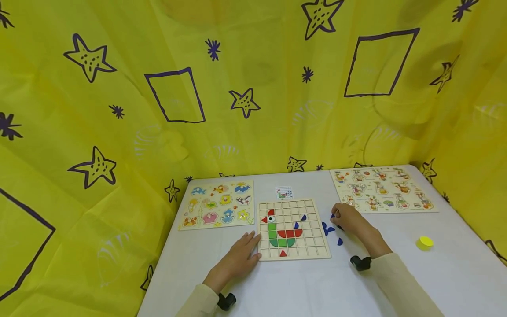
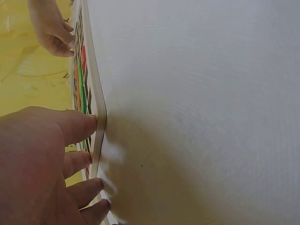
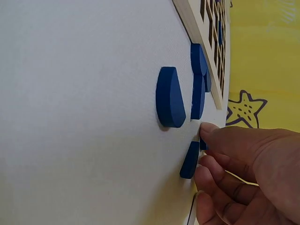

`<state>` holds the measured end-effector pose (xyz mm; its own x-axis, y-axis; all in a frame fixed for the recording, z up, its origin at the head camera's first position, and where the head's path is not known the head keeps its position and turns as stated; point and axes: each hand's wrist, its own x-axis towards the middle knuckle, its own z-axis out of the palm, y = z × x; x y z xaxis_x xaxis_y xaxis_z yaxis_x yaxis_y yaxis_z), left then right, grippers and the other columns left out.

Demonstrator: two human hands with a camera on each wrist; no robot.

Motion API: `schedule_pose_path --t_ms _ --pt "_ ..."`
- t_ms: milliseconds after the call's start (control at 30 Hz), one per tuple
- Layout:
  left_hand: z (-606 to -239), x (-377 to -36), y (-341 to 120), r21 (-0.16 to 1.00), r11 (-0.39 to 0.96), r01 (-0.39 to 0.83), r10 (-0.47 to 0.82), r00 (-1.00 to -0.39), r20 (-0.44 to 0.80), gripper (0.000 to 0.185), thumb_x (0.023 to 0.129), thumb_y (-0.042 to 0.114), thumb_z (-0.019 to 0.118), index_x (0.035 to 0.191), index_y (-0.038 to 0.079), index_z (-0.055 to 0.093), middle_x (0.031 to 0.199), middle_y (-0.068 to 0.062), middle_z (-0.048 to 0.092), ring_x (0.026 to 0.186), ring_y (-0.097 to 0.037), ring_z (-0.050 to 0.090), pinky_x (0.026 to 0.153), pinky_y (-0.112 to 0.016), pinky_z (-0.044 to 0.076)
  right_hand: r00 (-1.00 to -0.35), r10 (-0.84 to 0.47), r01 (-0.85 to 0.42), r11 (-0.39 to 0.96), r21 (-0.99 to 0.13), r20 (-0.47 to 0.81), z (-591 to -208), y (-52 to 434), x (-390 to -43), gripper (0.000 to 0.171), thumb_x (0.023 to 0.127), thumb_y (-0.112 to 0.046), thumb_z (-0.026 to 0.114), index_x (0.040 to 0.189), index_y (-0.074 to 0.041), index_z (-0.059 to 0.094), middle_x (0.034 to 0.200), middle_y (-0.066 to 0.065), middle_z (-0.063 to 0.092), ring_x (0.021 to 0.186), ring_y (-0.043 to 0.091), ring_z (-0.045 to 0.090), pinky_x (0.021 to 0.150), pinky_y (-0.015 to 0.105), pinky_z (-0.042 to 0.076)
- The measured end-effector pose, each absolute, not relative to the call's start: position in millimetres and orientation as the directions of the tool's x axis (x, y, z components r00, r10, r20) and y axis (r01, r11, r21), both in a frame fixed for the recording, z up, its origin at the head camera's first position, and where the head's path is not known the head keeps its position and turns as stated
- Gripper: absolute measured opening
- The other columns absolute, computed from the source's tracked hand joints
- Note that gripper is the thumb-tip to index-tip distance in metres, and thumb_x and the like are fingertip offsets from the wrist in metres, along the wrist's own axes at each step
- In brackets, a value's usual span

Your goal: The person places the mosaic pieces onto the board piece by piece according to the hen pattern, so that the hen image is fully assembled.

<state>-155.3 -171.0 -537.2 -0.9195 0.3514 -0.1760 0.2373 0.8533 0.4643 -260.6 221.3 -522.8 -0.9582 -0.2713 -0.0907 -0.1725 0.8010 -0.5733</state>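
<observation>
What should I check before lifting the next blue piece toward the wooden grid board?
1. Wooden grid board steadied: ok, left hand fingers press its left edge.
2. Right hand on a piece: ok, fingertips pinch a small blue wooden piece on the white table.
3. Piece lifted: not ok, it rests on the table.
4. Other loose blue pieces clear of the hand: ok, apart.
5. Free cells on board: ok, many empty.
6. Shape of the pinched piece: cannot tell, seen edge-on.
</observation>
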Motion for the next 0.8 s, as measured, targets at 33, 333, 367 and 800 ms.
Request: schedule_pose_path --t_ms 33,333,367,800 --pt "-537.3 -155.4 -171.1 0.466 0.853 0.237 0.352 -0.919 -0.176 0.062 0.107 0.036 0.057 0.164 0.017 0.039 0.173 -0.009 0.032 0.161 -0.034 0.026 0.128 -0.057 0.029 -0.96 -0.263 -0.163 0.802 -0.575 -0.094 -522.9 220.9 -260.9 0.02 0.097 -0.004 0.071 0.11 0.009 0.064 0.091 0.013 0.061 0.083 0.025 0.057 0.076 0.041 0.052" --pt "-536.6 -155.9 -171.7 0.458 0.854 0.248 0.357 -0.919 -0.168 0.063 0.107 0.035 0.057 0.164 0.017 0.039 0.173 -0.01 0.032 0.161 -0.035 0.026 0.128 -0.057 0.029 -0.967 -0.245 -0.162 0.812 -0.56 -0.074 -524.6 213.6 -260.2 0.018 0.098 -0.004 0.071 0.108 0.009 0.065 0.097 0.017 0.066 0.087 0.027 0.061 0.081 0.047 0.056" --pt "-536.4 -156.1 -171.8 0.456 0.854 0.25 0.358 -0.919 -0.166 0.063 0.107 0.035 0.057 0.164 0.016 0.039 0.172 -0.01 0.032 0.161 -0.035 0.026 0.128 -0.057 0.029 -0.967 -0.245 -0.17 0.814 -0.555 -0.062 -524.5 211.7 -259.9 0.017 0.097 -0.004 0.071 0.107 0.009 0.065 0.096 0.017 0.066 0.086 0.027 0.061 0.081 0.047 0.056" --pt "-533.7 -154.8 -171.5 0.467 0.846 0.257 0.369 -0.915 -0.165 0.063 0.106 0.034 0.059 0.164 0.015 0.04 0.172 -0.011 0.033 0.16 -0.036 0.027 0.128 -0.058 0.03 -0.962 -0.268 -0.195 0.808 -0.556 -0.052 -514.3 167.0 -250.2 0.021 0.097 -0.01 0.074 0.108 0.007 0.067 0.101 0.017 0.065 0.086 0.026 0.06 0.079 0.046 0.057"
